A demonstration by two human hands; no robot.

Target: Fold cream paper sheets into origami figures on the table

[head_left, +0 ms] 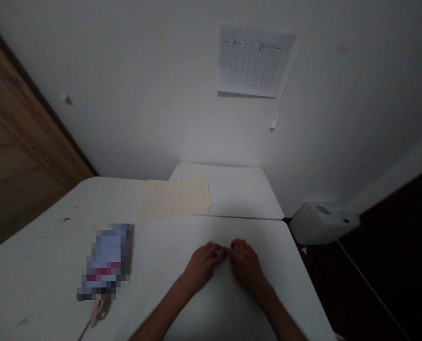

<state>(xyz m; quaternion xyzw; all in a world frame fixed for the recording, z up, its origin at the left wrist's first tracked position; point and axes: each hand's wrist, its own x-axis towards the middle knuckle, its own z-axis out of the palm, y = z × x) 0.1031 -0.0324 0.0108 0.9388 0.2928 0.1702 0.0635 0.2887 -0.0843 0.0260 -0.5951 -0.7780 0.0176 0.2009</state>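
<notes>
Side by side over the white table, my left hand (203, 266) and my right hand (244, 262) meet at their fingertips. The fingers of both are curled in and closed, with the thumbs and forefingers drawn together. Whatever they hold, if anything, is too small or too hidden to make out. A flat beige sheet (173, 198), like card or folded paper, lies beyond my left hand. Farther left is a blurred-out blue item with a red band (106, 258), a pinkish strap (97, 310) at its near end.
The white tabletop (168, 251) meets another white panel (232, 184) against the wall. A printed table sheet (253, 61) hangs on that wall. On the dark floor at right stands a white plastic container (321, 225). A wooden door (22, 142) is at left.
</notes>
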